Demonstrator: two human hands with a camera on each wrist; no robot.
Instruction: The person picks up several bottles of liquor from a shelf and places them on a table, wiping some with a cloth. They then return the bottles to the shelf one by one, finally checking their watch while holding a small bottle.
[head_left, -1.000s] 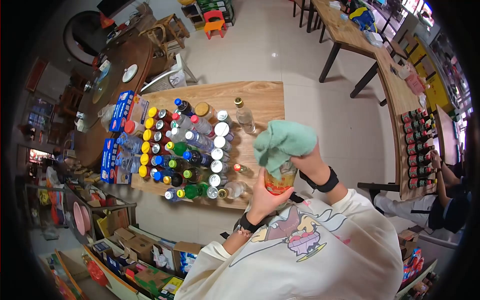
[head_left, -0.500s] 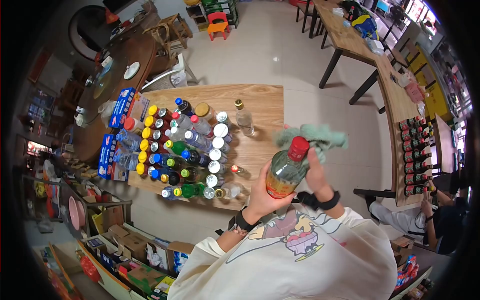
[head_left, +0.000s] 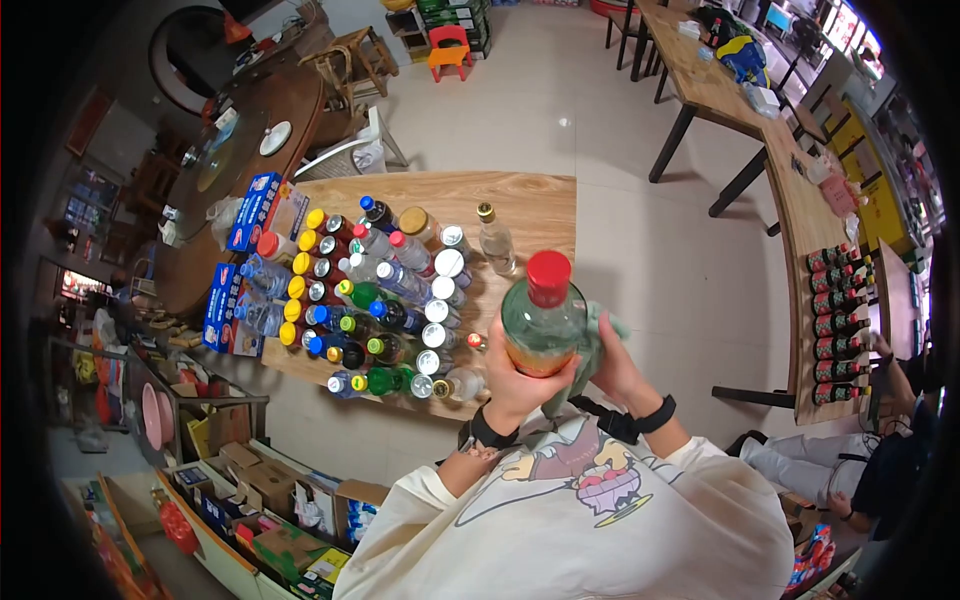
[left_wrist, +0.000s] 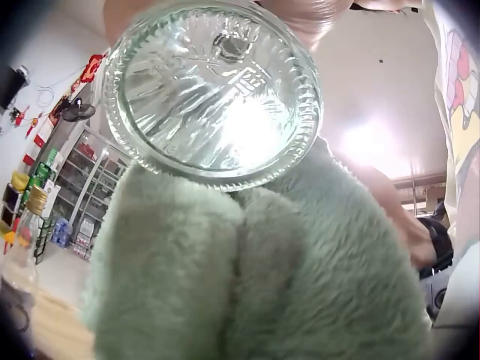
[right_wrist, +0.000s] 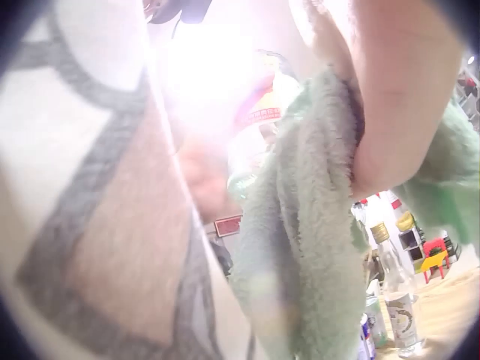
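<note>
A: anyone able to read the label on that red-capped glass bottle (head_left: pixel 545 320)? The left hand (head_left: pixel 525 385) covers most of it, so I just get an orange-yellow strip.

B: nope. The right wrist view has red print on it, but glare washes it out. The base has raised marks in the left wrist view, can't make those out either.

A: and the hands?

B: left one's wrapped round the bottle's lower body, cap towards the head camera. Right hand (head_left: pixel 622 375) is bunched on a green cloth (head_left: pixel 588 365), partly hidden behind the bottle. Black bands on both wrists.

A: so where's the bottle?

B: held up in front of the shirt, by the table (head_left: pixel 545 200), near the gold-capped clear bottle (head_left: pixel 496 243).
</note>
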